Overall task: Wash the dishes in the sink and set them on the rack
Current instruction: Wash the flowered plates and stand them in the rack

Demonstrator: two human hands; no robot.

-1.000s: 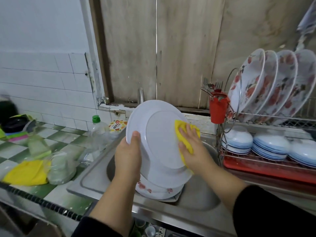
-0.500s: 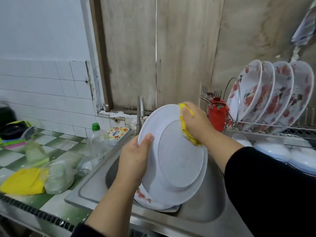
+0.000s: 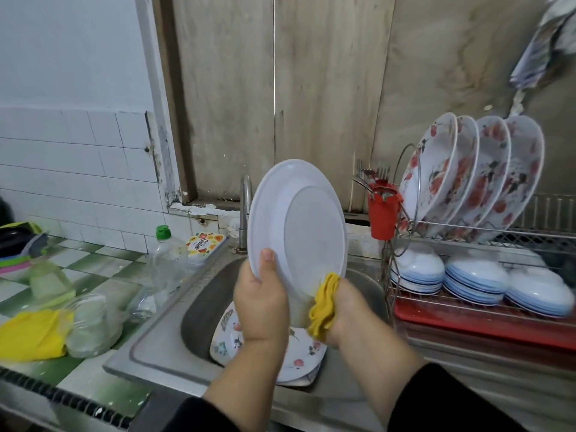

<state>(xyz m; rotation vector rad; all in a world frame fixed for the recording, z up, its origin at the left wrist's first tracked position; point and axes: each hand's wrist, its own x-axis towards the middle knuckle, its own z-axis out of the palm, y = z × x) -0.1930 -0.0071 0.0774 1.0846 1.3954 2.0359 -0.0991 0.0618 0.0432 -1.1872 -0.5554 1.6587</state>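
Down to plate (image 3: 311, 232) bottom went sponge-pinching fingers (image 3: 341, 294).

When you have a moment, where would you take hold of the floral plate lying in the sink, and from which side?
Probably by its right rim: the floral plate lies nearly flat atop another dish in the sink, that edge overhanging and bare. Come from the right, thumb on top, fingers beneath.

**Colours at the sink**

We hold a plain white plate (image 3: 299, 226) and a yellow cloth (image 3: 322, 302). We note white plates with red flowers on the rack (image 3: 467, 173), white bowls banded blue (image 3: 477, 277), a red tray (image 3: 486, 322), a red cutlery cup (image 3: 382, 213). Green-and-white checked counter (image 3: 93, 260); green bottle cap (image 3: 162, 232); grey steel sink (image 3: 162, 344); black sleeves (image 3: 452, 400).
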